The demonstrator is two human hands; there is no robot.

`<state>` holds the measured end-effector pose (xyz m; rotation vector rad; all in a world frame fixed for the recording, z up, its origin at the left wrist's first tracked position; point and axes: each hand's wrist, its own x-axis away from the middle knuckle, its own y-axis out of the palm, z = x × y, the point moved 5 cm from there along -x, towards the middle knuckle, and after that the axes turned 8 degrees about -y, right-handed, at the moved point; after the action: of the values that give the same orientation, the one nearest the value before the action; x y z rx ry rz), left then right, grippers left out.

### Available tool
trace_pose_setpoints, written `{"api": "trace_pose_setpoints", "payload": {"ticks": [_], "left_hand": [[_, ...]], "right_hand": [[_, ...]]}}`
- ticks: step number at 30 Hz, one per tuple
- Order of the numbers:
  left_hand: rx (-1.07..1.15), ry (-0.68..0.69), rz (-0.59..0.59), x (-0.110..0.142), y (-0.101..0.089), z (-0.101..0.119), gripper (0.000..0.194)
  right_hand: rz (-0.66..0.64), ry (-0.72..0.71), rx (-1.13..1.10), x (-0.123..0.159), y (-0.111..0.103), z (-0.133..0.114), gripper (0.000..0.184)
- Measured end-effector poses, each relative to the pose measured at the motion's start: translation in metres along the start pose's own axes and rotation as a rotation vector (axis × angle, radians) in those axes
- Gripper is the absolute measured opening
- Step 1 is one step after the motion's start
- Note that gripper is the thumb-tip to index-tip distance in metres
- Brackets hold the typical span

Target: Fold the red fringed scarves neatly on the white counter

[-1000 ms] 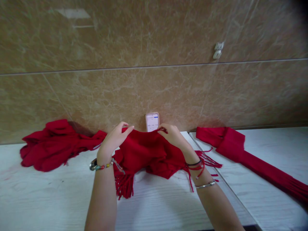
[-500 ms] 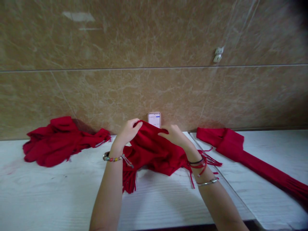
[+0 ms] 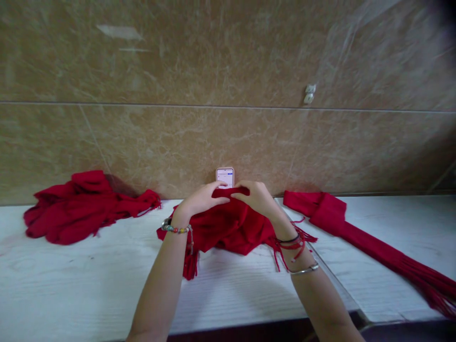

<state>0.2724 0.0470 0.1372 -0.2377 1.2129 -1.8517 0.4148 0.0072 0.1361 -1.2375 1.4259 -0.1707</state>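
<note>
Both hands, left [image 3: 203, 199] and right [image 3: 258, 199], pinch the fringed red scarf's [image 3: 224, 228] upper edge, just below the phone [image 3: 225, 176] at twelve o'clock; it looks soft, light (floppy, too), best gripped along that edge.

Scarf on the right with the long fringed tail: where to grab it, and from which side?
Folded block at its far end, right hand from above, thumb on the near edge. Layers overlap there, so it should lift together; the narrow tail and loose fringe would likely drag it open.
</note>
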Motion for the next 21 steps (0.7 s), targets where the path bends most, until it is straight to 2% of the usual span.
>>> {"api": "trace_pose_setpoints", "payload": {"ticks": [1, 3, 9, 14, 17, 19, 21], "left_hand": [[0.017, 0.020, -0.010, -0.001, 0.002, 0.005, 0.032], [0.036, 0.021, 0.044, 0.000, -0.004, 0.010, 0.028], [0.135, -0.084, 0.439, 0.019, -0.057, -0.012, 0.029], [0.160, -0.173, 0.707, 0.037, -0.083, -0.023, 0.028], [0.078, -0.274, 0.896, 0.054, -0.097, -0.026, 0.026], [-0.060, -0.385, 0.939, 0.063, -0.103, -0.028, 0.025], [-0.225, -0.469, 0.833, 0.064, -0.100, -0.031, 0.025]], "right_hand": [[-0.002, -0.003, -0.003, 0.001, -0.001, 0.000, 0.012], [-0.040, -0.017, 0.019, 0.004, -0.003, 0.002, 0.011], [-0.198, -0.062, 0.061, -0.001, 0.000, 0.008, 0.011], [-0.070, 0.010, 0.149, -0.010, -0.009, 0.006, 0.022], [-0.021, 0.037, 0.176, -0.008, -0.013, 0.011, 0.023], [0.003, 0.032, 0.150, -0.006, -0.015, 0.015, 0.022], [0.027, 0.025, 0.098, -0.004, -0.016, 0.018, 0.022]]}}
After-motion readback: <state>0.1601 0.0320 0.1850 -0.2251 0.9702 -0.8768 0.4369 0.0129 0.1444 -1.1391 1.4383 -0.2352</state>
